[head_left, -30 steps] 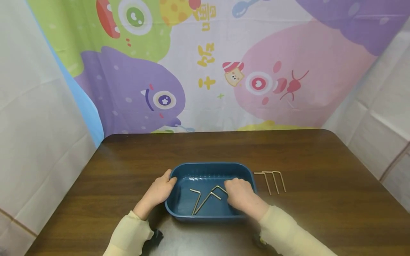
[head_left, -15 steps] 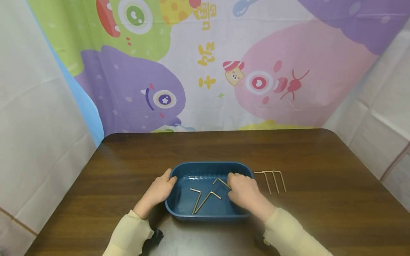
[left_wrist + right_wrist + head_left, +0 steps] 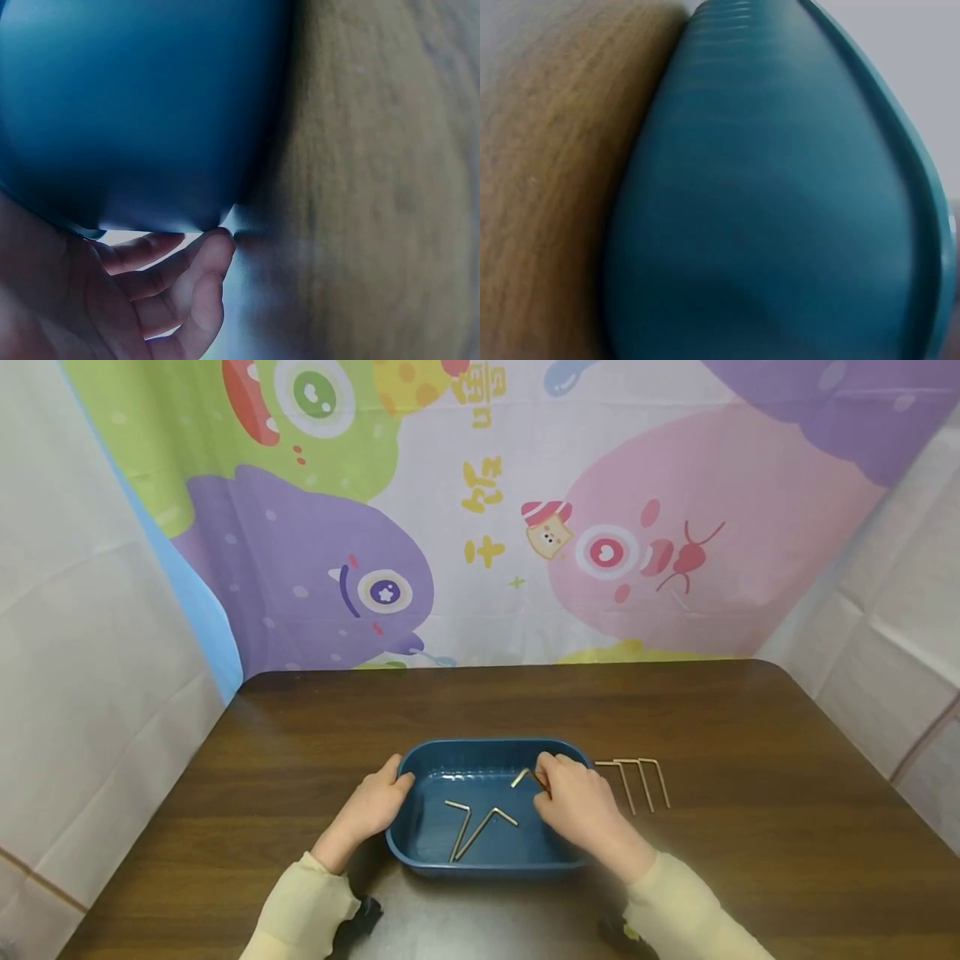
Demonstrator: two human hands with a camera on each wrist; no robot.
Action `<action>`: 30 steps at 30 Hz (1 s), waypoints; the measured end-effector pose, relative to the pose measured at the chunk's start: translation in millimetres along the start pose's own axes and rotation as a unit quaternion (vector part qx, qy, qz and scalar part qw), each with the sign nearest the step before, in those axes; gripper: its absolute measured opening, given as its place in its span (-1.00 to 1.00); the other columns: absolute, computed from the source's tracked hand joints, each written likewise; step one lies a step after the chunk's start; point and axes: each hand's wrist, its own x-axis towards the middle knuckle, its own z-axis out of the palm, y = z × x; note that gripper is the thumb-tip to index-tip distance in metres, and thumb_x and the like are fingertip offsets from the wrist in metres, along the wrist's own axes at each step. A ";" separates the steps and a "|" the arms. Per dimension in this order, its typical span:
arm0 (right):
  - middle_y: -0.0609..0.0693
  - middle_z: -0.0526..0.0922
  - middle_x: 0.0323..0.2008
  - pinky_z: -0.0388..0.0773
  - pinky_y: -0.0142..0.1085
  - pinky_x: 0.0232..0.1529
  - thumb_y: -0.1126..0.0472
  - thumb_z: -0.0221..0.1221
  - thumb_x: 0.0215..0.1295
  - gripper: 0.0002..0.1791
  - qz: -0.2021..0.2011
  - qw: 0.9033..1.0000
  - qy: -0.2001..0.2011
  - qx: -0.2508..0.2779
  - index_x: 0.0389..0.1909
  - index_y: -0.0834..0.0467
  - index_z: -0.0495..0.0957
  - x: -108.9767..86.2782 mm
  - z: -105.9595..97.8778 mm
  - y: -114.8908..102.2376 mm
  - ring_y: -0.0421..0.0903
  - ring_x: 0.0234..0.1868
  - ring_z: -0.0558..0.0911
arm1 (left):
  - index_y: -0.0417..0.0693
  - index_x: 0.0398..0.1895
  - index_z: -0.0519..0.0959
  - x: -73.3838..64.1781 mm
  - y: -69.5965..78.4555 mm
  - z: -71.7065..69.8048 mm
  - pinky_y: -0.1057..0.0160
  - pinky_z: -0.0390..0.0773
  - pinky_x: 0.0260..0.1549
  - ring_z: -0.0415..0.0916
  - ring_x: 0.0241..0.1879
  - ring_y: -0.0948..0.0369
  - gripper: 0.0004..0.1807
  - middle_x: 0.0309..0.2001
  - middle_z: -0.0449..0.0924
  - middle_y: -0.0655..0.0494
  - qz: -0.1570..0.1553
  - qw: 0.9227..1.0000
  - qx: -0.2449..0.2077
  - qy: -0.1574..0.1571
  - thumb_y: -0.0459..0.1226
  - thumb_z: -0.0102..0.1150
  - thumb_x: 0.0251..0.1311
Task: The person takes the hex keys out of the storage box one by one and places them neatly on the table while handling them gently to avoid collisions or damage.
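My right hand (image 3: 581,802) pinches an L-shaped hex key (image 3: 520,777) over the right part of a blue rectangular tray (image 3: 487,866). The bent short arm of this key sticks out left of my fingers; the rest is hidden by the hand. On the tray floor lie two more hex keys, one (image 3: 461,837) at the left and one (image 3: 477,833) crossing close to it near the front. My left hand (image 3: 373,802) holds the tray's left end, thumb over the rim. In the left wrist view its fingers (image 3: 206,259) curl beside the tray's outer wall.
To the right of the tray three hex keys lie in a row on the dark wooden table (image 3: 337,710), the middle key (image 3: 647,785) between its neighbours. A cartoon-print cloth (image 3: 495,610) hangs behind the table. In the right wrist view the tray's outer wall (image 3: 765,187) fills most of the frame.
My right hand has drawn one hex key away from the other two, moving it up and rightward toward the tray's right end. My left hand stays in place on the tray.
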 end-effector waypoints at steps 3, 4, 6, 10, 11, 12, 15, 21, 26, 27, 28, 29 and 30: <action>-0.10 0.22 -0.68 0.09 -0.35 -0.65 0.35 0.09 -0.05 -0.79 -0.012 1.000 0.016 0.014 -0.63 0.06 0.25 0.3 -4.3 1.3 -0.17 -0.66 0.22 | -0.15 -0.13 0.32 0.9 0.7 -0.6 0.10 0.41 -0.36 0.42 -0.33 0.07 -0.74 -0.27 0.45 -0.09 0.003 1.000 0.003 0.001 -0.17 -0.28 0.31; -0.10 0.23 -0.68 0.09 -0.35 -0.65 0.35 0.09 -0.04 -0.79 -0.014 0.999 0.020 0.020 -0.62 0.06 0.25 0.4 -5.5 1.8 -0.18 -0.66 0.21 | -0.15 -0.13 0.32 1.2 0.8 -0.9 0.09 0.41 -0.36 0.42 -0.32 0.06 -0.74 -0.26 0.46 -0.09 0.003 1.000 0.005 0.001 -0.17 -0.28 0.31; -0.10 0.24 -0.68 0.10 -0.35 -0.63 0.36 0.08 -0.02 -0.81 -0.014 0.999 0.026 0.031 -0.62 0.08 0.26 0.7 -7.4 2.9 -0.18 -0.66 0.22 | -0.15 -0.11 0.32 1.0 0.8 -1.2 0.08 0.42 -0.34 0.42 -0.32 0.06 -0.73 -0.22 0.47 -0.11 0.003 1.000 0.005 0.002 -0.17 -0.28 0.31; -0.09 0.28 -0.65 0.16 -0.34 -0.61 0.33 0.08 0.01 -0.85 -0.002 0.999 0.033 0.039 -0.57 0.10 0.29 0.9 -11.1 5.9 -0.18 -0.63 0.27 | -0.16 -0.10 0.33 0.0 0.1 -0.7 0.06 0.43 -0.33 0.43 -0.30 0.05 -0.72 -0.18 0.48 -0.13 -0.001 1.000 0.002 -0.002 -0.17 -0.28 0.31; -0.08 0.29 -0.64 0.18 -0.34 -0.60 0.33 0.08 0.01 -0.86 -0.001 0.999 0.037 0.039 -0.56 0.11 0.30 1.3 -12.5 6.9 -0.18 -0.63 0.28 | -0.16 -0.10 0.33 -0.2 0.0 -0.6 0.06 0.43 -0.33 0.43 -0.30 0.05 -0.72 -0.18 0.48 -0.13 -0.001 1.000 0.002 -0.002 -0.17 -0.28 0.31; -0.08 0.30 -0.63 0.19 -0.34 -0.60 0.33 0.09 0.01 -0.87 0.002 0.998 0.038 0.041 -0.55 0.11 0.31 1.4 -14.0 8.0 -0.17 -0.62 0.29 | -0.16 -0.10 0.33 -0.4 -0.1 -0.4 0.06 0.43 -0.32 0.44 -0.29 0.05 -0.72 -0.18 0.48 -0.13 -0.001 1.000 0.001 -0.002 -0.17 -0.28 0.31; -0.07 0.33 -0.61 0.23 -0.33 -0.58 0.33 0.11 0.00 -0.87 0.009 0.998 0.042 0.046 -0.53 0.13 0.32 1.8 -19.0 11.2 -0.17 -0.61 0.32 | -0.16 -0.09 0.33 -0.9 -0.5 0.1 0.04 0.44 -0.31 0.44 -0.28 0.05 -0.71 -0.15 0.49 -0.14 -0.001 1.000 -0.001 -0.003 -0.18 -0.28 0.30; -0.05 0.35 -0.61 0.24 -0.31 -0.54 0.34 0.10 -0.01 -0.87 0.029 0.996 0.055 0.058 -0.55 0.14 0.32 3.6 -31.2 19.7 -0.15 -0.59 0.34 | -0.16 -0.06 0.33 -1.5 0.4 -1.1 0.03 0.44 -0.28 0.46 -0.24 0.04 -0.70 -0.11 0.49 -0.16 -0.001 1.000 -0.001 -0.005 -0.17 -0.28 0.31; -0.03 0.44 -0.58 0.27 -0.27 -0.54 0.30 0.08 0.01 -0.93 0.049 0.996 0.053 0.057 -0.50 0.16 0.36 5.4 -48.6 35.8 -0.11 -0.57 0.39 | -0.16 -0.09 0.33 -1.4 -0.3 -0.3 0.05 0.44 -0.31 0.46 -0.27 0.05 -0.72 -0.15 0.49 -0.15 -0.001 1.000 -0.003 -0.003 -0.17 -0.27 0.30; -0.03 0.46 -0.57 0.29 -0.24 -0.53 0.30 0.08 0.01 -0.93 0.055 0.996 0.054 0.052 -0.48 0.17 0.37 5.8 -53.6 41.3 -0.10 -0.57 0.41 | -0.15 -0.10 0.33 -1.2 -0.6 -0.1 0.06 0.44 -0.32 0.45 -0.28 0.05 -0.73 -0.16 0.49 -0.14 0.000 1.000 -0.002 -0.002 -0.17 -0.27 0.30; -0.02 0.48 -0.56 0.30 -0.22 -0.52 0.29 0.07 0.02 -0.93 0.063 0.995 0.053 0.048 -0.45 0.18 0.38 5.9 -59.2 47.1 -0.09 -0.56 0.42 | -0.15 -0.11 0.33 -1.2 -0.8 -0.1 0.07 0.44 -0.33 0.45 -0.29 0.06 -0.73 -0.18 0.49 -0.13 0.000 1.000 -0.002 -0.002 -0.17 -0.27 0.30; -0.01 0.50 -0.54 0.32 -0.21 -0.48 0.29 0.07 0.02 -0.91 0.068 0.995 0.052 0.043 -0.42 0.19 0.39 6.7 -64.6 53.5 -0.08 -0.55 0.43 | -0.14 -0.12 0.33 -0.7 -1.2 -0.3 0.07 0.44 -0.34 0.45 -0.30 0.06 -0.74 -0.19 0.49 -0.12 0.000 1.000 -0.002 -0.001 -0.17 -0.27 0.30; 0.00 0.50 -0.52 0.32 -0.20 -0.48 0.28 0.07 0.03 -0.88 0.076 0.995 0.048 0.038 -0.38 0.20 0.39 7.0 -70.6 59.7 -0.07 -0.55 0.43 | -0.14 -0.12 0.33 -0.3 -1.5 -0.6 0.08 0.44 -0.34 0.44 -0.31 0.06 -0.74 -0.20 0.49 -0.11 0.000 1.000 -0.002 0.000 -0.17 -0.27 0.30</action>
